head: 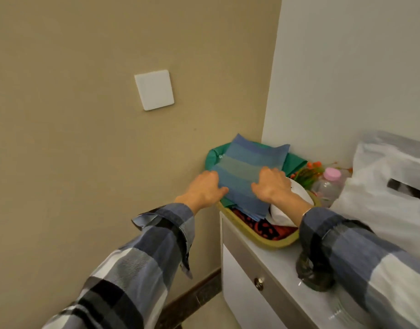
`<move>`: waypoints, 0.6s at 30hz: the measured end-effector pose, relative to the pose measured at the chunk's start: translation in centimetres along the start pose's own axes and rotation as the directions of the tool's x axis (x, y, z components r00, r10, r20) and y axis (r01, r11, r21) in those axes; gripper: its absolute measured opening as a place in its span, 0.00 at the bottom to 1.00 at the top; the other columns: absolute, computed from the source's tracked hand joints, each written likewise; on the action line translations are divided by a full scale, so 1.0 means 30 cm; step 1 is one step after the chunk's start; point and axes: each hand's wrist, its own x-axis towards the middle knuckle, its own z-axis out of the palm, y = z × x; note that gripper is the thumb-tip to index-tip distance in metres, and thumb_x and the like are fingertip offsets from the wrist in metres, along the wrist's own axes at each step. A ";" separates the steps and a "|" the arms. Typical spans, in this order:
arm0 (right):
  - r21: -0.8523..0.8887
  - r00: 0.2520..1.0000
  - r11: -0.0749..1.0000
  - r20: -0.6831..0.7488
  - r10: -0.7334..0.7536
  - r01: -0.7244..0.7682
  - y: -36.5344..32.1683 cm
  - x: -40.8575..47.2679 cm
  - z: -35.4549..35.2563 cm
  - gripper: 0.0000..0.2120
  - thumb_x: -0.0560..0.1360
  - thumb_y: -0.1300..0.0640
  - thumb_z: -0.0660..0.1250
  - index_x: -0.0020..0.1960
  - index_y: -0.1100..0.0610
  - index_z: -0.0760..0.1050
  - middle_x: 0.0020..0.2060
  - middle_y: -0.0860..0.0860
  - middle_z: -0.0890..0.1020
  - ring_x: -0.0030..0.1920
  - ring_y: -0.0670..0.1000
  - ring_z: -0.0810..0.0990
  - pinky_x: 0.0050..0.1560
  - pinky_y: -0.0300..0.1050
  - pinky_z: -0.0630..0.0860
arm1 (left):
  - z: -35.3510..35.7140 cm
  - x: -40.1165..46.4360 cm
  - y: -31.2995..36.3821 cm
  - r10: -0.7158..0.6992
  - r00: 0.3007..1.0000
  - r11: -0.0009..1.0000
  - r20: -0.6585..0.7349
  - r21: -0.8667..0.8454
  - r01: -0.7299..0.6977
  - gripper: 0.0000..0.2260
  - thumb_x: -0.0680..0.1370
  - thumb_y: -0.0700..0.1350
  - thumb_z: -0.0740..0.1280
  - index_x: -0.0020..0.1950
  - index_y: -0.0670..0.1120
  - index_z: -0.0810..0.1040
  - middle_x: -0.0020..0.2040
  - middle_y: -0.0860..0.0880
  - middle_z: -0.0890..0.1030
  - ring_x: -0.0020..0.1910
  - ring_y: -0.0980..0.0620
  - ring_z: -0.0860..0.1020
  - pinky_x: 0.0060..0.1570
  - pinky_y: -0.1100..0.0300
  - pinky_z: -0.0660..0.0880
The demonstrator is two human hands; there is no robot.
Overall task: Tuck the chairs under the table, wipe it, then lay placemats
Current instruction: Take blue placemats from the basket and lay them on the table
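A stack of folded blue and green striped placemats [244, 169] lies tilted on a tray [263, 243] that sits on a white cabinet [270, 264] in the corner. My left hand [205, 189] grips the stack's left edge, thumb on top. On the stack's right side rests my right hand [273, 186], fingers curled over the cloth. Green fabric [293, 162] shows beneath the stack. No table or chairs are in view.
The tray also holds a white bowl [281, 214] and red patterned cloth [263, 227]. Behind it stand a clear bottle with a pink cap [330, 184] and orange artificial flowers [310, 173]. A white plastic bag [389, 186] lies right. The beige wall with a switch plate [154, 90] stands close on the left.
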 end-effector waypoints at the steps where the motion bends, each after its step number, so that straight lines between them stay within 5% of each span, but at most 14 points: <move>1: -0.018 0.999 0.999 0.023 0.029 -0.029 0.004 0.008 0.006 0.14 0.77 0.52 0.64 0.58 0.58 0.72 0.61 0.60 0.74 0.63 0.64 0.71 0.58 0.55 0.69 | 0.011 0.021 -0.013 -0.016 1.000 1.000 0.004 0.024 0.016 0.20 0.79 0.53 0.65 0.64 0.40 0.72 0.63 0.39 0.75 0.61 0.38 0.73 0.59 0.48 0.72; 7: -0.132 0.969 0.965 0.072 0.236 -0.225 -0.019 0.165 0.013 0.19 0.76 0.48 0.64 0.62 0.56 0.71 0.62 0.58 0.75 0.66 0.61 0.69 0.71 0.63 0.56 | 0.038 0.256 -0.099 -0.119 0.990 0.992 0.071 -0.024 0.121 0.26 0.79 0.58 0.64 0.67 0.40 0.68 0.67 0.39 0.71 0.65 0.38 0.71 0.62 0.47 0.71; 12: 0.061 0.957 0.955 0.009 0.290 -0.290 -0.066 0.221 0.056 0.06 0.77 0.52 0.63 0.45 0.54 0.69 0.45 0.54 0.78 0.59 0.60 0.76 0.71 0.63 0.54 | 0.045 0.343 -0.142 -0.119 0.993 0.968 -0.013 -0.223 0.113 0.15 0.78 0.53 0.66 0.55 0.42 0.73 0.56 0.41 0.79 0.54 0.40 0.77 0.50 0.51 0.75; 16: -0.039 0.909 0.908 0.021 0.417 -0.416 -0.079 0.255 0.102 0.25 0.75 0.48 0.65 0.67 0.59 0.68 0.69 0.62 0.69 0.72 0.63 0.63 0.73 0.66 0.48 | 0.047 0.353 -0.133 -0.200 0.978 0.942 -0.065 -0.289 0.173 0.12 0.76 0.47 0.67 0.54 0.41 0.75 0.55 0.40 0.79 0.55 0.38 0.78 0.47 0.54 0.73; 18: -0.013 0.870 0.872 0.048 0.490 -0.490 -0.069 0.262 0.111 0.29 0.74 0.48 0.65 0.71 0.60 0.64 0.72 0.64 0.64 0.73 0.64 0.60 0.74 0.67 0.45 | 0.047 0.361 -0.123 -0.222 0.975 0.916 -0.025 -0.347 0.200 0.09 0.74 0.44 0.67 0.51 0.40 0.76 0.54 0.40 0.80 0.54 0.38 0.79 0.46 0.56 0.74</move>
